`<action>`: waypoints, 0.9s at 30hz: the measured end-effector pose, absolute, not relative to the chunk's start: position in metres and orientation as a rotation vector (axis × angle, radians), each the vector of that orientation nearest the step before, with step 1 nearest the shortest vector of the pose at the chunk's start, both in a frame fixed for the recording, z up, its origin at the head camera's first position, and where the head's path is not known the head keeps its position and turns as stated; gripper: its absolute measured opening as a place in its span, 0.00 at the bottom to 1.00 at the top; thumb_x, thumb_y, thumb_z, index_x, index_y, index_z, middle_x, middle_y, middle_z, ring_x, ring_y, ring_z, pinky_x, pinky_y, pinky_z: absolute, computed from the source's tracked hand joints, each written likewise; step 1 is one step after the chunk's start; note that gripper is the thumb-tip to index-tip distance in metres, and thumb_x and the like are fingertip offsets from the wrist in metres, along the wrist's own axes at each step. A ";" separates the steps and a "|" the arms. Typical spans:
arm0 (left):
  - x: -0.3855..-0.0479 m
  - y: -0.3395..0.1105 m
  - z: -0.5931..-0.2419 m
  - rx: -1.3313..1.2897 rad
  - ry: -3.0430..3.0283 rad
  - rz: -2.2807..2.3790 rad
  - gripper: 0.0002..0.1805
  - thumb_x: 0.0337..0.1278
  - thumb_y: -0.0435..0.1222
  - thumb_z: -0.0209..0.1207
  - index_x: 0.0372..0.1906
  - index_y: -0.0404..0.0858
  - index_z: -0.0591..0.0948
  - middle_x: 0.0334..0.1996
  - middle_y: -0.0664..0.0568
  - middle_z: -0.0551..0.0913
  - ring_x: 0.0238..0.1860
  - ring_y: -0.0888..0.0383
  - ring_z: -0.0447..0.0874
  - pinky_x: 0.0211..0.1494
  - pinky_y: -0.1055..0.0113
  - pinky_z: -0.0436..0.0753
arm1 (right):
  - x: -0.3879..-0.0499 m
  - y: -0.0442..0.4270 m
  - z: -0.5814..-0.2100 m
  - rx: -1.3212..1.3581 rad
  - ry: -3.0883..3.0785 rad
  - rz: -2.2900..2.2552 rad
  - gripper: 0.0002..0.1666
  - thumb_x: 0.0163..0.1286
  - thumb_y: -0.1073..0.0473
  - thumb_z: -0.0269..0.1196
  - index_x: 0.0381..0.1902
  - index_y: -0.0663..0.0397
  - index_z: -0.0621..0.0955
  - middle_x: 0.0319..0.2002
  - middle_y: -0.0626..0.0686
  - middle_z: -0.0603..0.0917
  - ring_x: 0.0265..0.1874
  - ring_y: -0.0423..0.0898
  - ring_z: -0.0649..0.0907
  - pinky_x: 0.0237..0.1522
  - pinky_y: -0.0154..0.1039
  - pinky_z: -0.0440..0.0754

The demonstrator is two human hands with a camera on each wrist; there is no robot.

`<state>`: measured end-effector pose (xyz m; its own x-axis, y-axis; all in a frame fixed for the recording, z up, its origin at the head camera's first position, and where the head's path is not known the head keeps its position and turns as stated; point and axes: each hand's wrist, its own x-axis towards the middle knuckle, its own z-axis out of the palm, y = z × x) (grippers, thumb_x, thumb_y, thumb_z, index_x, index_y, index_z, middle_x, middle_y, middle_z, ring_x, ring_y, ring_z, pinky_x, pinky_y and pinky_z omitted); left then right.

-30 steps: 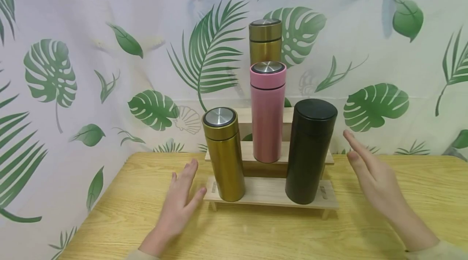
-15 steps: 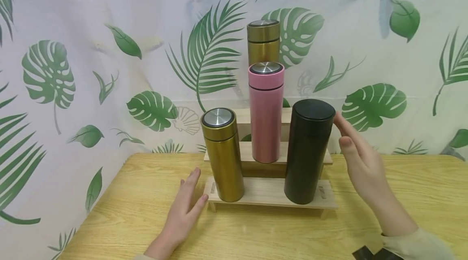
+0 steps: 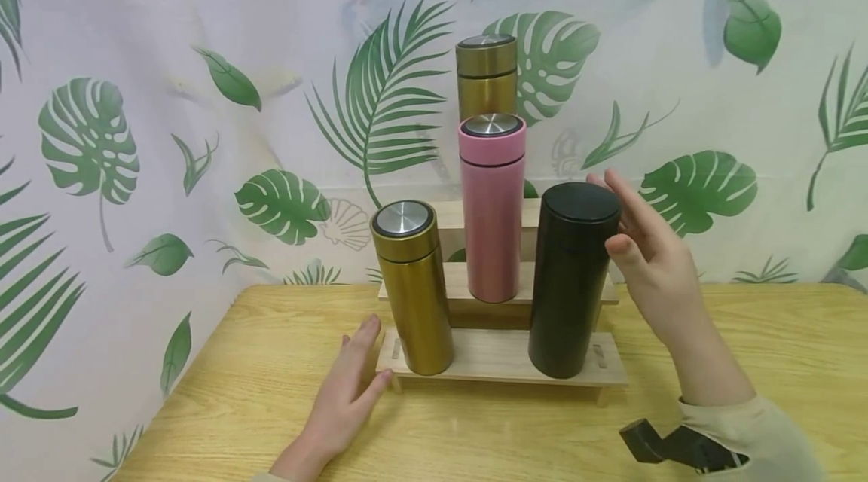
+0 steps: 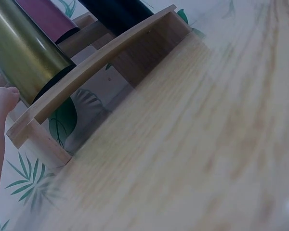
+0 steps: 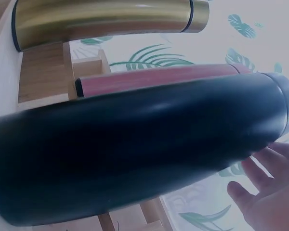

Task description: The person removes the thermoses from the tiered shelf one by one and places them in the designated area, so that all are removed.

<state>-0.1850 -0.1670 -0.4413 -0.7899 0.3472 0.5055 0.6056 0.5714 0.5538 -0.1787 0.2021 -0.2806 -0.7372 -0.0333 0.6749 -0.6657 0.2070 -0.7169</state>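
Observation:
A black thermos stands upright at the right end of the lowest step of a wooden tiered stand. My right hand is beside its upper part, fingers reaching behind the lid and thumb along the near side. In the right wrist view the fingers are close to the thermos near its lid; I cannot tell whether they touch it. A gold thermos stands on the same step at the left. My left hand lies by the stand's left end, fingers extended, its thumb at the stand's edge.
A pink thermos stands on the middle step. Behind it rises a second gold thermos, its lower part hidden. The wooden table meets a leaf-print cloth. A black device sits on my right wrist.
My right hand has moved left to the black thermos, its fingers now partly behind the lid. My left hand has shifted slightly right and down toward the stand's edge. The thermoses stay put.

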 end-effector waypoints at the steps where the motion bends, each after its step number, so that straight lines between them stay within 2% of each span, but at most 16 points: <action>1: -0.185 -0.167 -0.441 -0.780 -2.471 -1.049 0.36 0.68 0.40 0.54 0.76 0.43 0.52 0.74 0.51 0.53 0.73 0.47 0.50 0.75 0.65 0.39 | -0.179 0.201 -0.280 0.648 -1.974 1.559 0.36 0.68 0.47 0.60 0.72 0.41 0.64 0.68 0.51 0.69 0.61 0.39 0.73 0.56 0.24 0.72; 5: -0.184 -0.167 -0.443 -0.797 -2.480 -1.030 0.36 0.68 0.40 0.53 0.75 0.41 0.53 0.74 0.50 0.53 0.73 0.47 0.50 0.75 0.64 0.39 | -0.179 0.199 -0.282 0.634 -2.065 1.492 0.39 0.65 0.59 0.65 0.72 0.43 0.64 0.62 0.48 0.75 0.52 0.38 0.79 0.51 0.25 0.77; 10: -0.184 -0.166 -0.446 -0.805 -2.524 -1.020 0.35 0.70 0.42 0.51 0.75 0.41 0.52 0.74 0.54 0.50 0.73 0.50 0.49 0.75 0.65 0.39 | -0.178 0.200 -0.284 0.599 -2.135 1.449 0.33 0.63 0.68 0.66 0.66 0.55 0.70 0.45 0.44 0.81 0.41 0.39 0.82 0.44 0.25 0.81; 17: -0.183 -0.164 -0.449 -0.790 -2.563 -0.977 0.35 0.71 0.43 0.50 0.76 0.40 0.51 0.75 0.53 0.49 0.73 0.48 0.50 0.75 0.63 0.39 | -0.177 0.205 -0.286 0.570 -2.208 1.378 0.33 0.61 0.68 0.68 0.64 0.57 0.71 0.44 0.42 0.81 0.40 0.35 0.82 0.42 0.23 0.80; 24: -0.183 -0.164 -0.447 -0.775 -2.584 -1.006 0.34 0.71 0.43 0.49 0.75 0.37 0.53 0.74 0.50 0.51 0.73 0.50 0.49 0.75 0.66 0.39 | -0.175 0.203 -0.282 0.525 -2.238 1.349 0.32 0.61 0.65 0.68 0.63 0.56 0.72 0.43 0.51 0.81 0.38 0.34 0.82 0.40 0.23 0.81; 27: -0.183 -0.164 -0.448 -0.772 -2.587 -1.006 0.34 0.71 0.44 0.49 0.75 0.37 0.52 0.74 0.48 0.53 0.73 0.50 0.49 0.74 0.67 0.39 | -0.174 0.201 -0.280 0.507 -2.212 1.377 0.31 0.61 0.66 0.68 0.62 0.57 0.73 0.43 0.50 0.81 0.38 0.36 0.82 0.41 0.24 0.81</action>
<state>-0.1827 -0.1641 -0.4478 -0.8252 0.3833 0.4149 0.5629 0.6192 0.5474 -0.1736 0.2014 -0.2804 -0.8149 -0.0565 0.5769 -0.5426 0.4244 -0.7249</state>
